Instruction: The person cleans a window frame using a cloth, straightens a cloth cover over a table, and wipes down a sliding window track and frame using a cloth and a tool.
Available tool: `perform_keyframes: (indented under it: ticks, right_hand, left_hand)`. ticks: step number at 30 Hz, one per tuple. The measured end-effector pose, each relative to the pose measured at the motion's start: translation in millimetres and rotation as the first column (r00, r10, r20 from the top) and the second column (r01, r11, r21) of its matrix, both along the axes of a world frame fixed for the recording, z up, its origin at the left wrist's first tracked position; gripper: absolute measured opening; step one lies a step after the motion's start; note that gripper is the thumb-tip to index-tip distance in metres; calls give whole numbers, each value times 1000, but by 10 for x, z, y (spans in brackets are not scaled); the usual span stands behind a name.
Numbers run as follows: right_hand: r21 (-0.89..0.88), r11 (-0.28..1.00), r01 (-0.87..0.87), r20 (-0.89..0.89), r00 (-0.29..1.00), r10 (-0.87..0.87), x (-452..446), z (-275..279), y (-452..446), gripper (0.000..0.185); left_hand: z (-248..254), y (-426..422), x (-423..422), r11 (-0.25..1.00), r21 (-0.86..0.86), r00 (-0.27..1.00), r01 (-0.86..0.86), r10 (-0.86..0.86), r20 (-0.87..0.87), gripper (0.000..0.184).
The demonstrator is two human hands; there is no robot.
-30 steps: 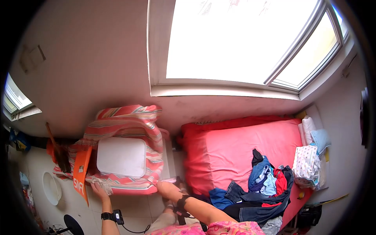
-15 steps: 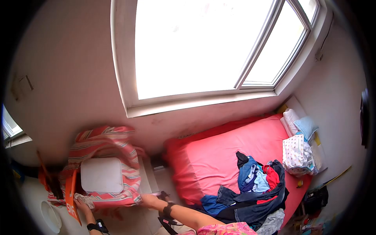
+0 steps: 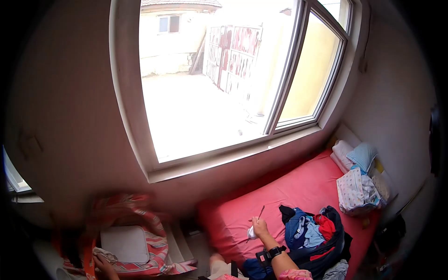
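My left hand (image 3: 104, 267) is at the lower left, its fingers closed on a crumpled beige cloth (image 3: 106, 254). It is beside an orange panel (image 3: 89, 261) and a seat draped in red striped fabric (image 3: 156, 242). A pale rounded cushion or board (image 3: 123, 243) lies on that fabric. Above the red bed (image 3: 228, 205), my right hand (image 3: 261, 228) closes on a thin dark stick (image 3: 261, 212) that points up. Something small and white (image 3: 252, 233) shows beneath the fingers; its kind is unclear. A clothes pile (image 3: 317, 233) lies right of this hand.
A large window (image 3: 214, 168) with a sill runs behind the bed. Pillows (image 3: 363, 154) and a dotted cloth bundle (image 3: 351, 189) occupy the bed's far right end. A dark bag (image 3: 391, 232) is at the right edge. Pale steps or boards (image 3: 179, 247) stand between seat and bed.
My right hand has moved from the striped fabric's edge rightward over the bed, now with the thin stick in it. My left hand stays by the orange panel with the cloth. The view has shifted.
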State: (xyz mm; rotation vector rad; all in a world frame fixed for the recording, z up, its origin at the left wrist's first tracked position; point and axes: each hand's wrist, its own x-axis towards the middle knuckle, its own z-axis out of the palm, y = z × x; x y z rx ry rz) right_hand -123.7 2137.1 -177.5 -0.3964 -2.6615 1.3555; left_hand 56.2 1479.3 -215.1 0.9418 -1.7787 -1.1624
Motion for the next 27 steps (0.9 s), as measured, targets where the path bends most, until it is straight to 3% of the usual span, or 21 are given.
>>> perform_keyframes:
  ticks: [1, 2, 4, 5, 6, 10, 12, 14, 16, 18, 19, 21, 22, 23, 24, 27]
  right_hand:
    - [-3, 999, 40, -27, 999, -40, -97, 3, 144, 36]
    - [-7, 997, 74, -23, 997, -74, -215, 35, 254, 35]
    - [31, 988, 154, -33, 988, -153, -491, 60, 468, 35]
    - [28, 985, 172, -109, 980, -168, -691, 3, 577, 35]
    - [29, 978, 208, -126, 971, -203, -931, 11, 662, 34]
    - [-2, 963, 268, -227, 938, -261, -1999, 190, 841, 33]
    - [-41, 969, 244, -217, 944, -247, -2522, 312, 823, 33]
    - [-69, 973, 220, -186, 955, -229, -2894, 370, 784, 32]
    - [-206, 971, 118, -248, 954, -169, -3164, 415, 679, 29]
    - [-261, 963, 66, -301, 943, -146, -3296, 413, 529, 29]
    - [-348, 937, 35, -231, 965, -122, -3340, 366, 502, 30]
    - [-516, 854, -62, -137, 990, -11, -3379, 515, 430, 31]
    - [-513, 855, -72, -143, 990, -2, -3378, 705, 372, 31]
    - [-468, 869, -158, -176, 981, 83, -3384, 898, 300, 31]
    - [-421, 875, -241, -205, 964, 167, -3393, 1045, 247, 30]
    - [-371, 889, -267, -266, 948, 174, -3403, 1362, 137, 29]
  left_hand:
    - [395, 370, -152, 1000, -16, 999, 26, -27, -43, 33]
    - [475, 452, -298, 1000, -16, 998, 5, -6, -62, 33]
    - [533, 586, -589, 972, -120, 974, 201, -211, -82, 20]
    - [260, 293, -712, 936, 27, 934, 351, -347, -87, 20]
    - [616, 644, -995, 912, -330, 965, 243, -262, -12, 21]
    - [1767, 1584, -1915, 937, 104, 942, 334, -336, 0, 27]
    - [1768, 1628, -2378, 876, 39, 877, 480, -479, -40, 32]
    - [1906, 1791, -2874, 869, -178, 882, 461, -472, -20, 34]
    - [2039, 1882, -3266, 820, -255, 830, 513, -549, -96, 36]
    - [2370, 2030, -3536, 789, -438, 884, 430, -466, 28, 35]
    - [2439, 2067, -3647, 780, -480, 888, 401, -459, -4, 34]
    - [2657, 2145, -3790, 791, -456, 880, 408, -474, -35, 35]
    - [2767, 2201, -3850, 793, -428, 862, 432, -503, -61, 35]
    - [2917, 2291, -3879, 761, -538, 884, 362, -463, -61, 33]
    - [3085, 2390, -3887, 765, -538, 887, 354, -458, -67, 33]
    - [3487, 2639, -3913, 537, -818, 861, 207, -497, -109, 25]
